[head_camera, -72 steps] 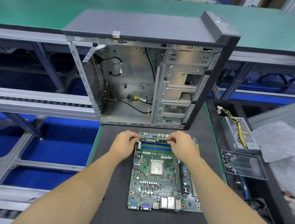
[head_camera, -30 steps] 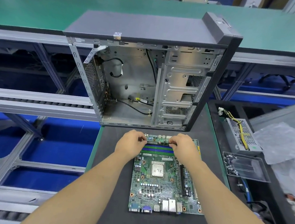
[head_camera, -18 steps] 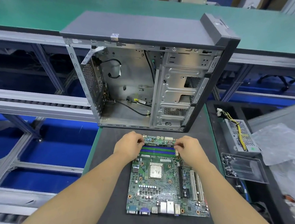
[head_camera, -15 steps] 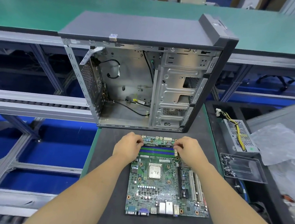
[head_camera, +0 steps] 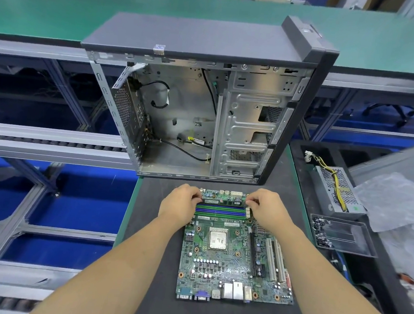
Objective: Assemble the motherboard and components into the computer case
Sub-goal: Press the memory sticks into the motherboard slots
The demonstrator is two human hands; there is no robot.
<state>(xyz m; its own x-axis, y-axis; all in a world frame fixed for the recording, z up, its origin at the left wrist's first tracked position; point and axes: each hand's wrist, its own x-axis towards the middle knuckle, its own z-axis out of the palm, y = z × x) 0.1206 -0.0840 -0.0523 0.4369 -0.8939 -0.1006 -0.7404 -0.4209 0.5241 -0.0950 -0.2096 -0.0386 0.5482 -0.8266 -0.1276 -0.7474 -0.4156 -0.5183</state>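
Bright, even overhead lighting; faint soft shadows beneath the forearms near the motherboard [head_camera: 235,253]. Dim inside the computer case [head_camera: 205,102] behind it. Sharp at the board, smeared and bowed toward the frame edges. Mild sheen on case metal.

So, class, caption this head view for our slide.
Both hands, left and right, pinch a memory stick on the motherboard before the open case.

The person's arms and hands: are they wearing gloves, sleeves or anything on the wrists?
No. The left hand and right hand are bare, without gloves, rings or a watch, and both forearms are uncovered up to the picture's edge, with no sleeve in view.
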